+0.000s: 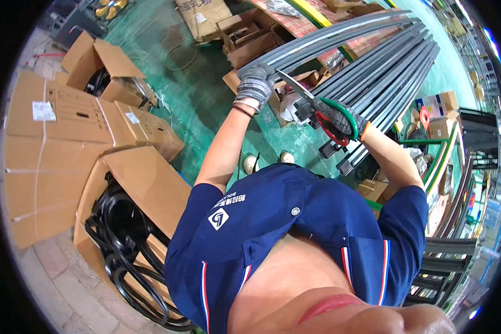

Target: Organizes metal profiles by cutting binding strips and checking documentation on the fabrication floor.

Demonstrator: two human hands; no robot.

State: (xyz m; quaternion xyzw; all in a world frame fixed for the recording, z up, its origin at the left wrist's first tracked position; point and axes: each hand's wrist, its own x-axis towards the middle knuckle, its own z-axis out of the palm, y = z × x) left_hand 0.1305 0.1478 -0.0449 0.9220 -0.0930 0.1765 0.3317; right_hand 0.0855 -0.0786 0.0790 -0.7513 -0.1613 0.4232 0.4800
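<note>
While I watch from the head view, my left hand (256, 82) grips 1 grey profile bar (339, 34) at upper centre, and my right hand (339, 118) closes on scissors (317, 108). I judge the bars long, stiff, heavy; hold near the ends.
</note>
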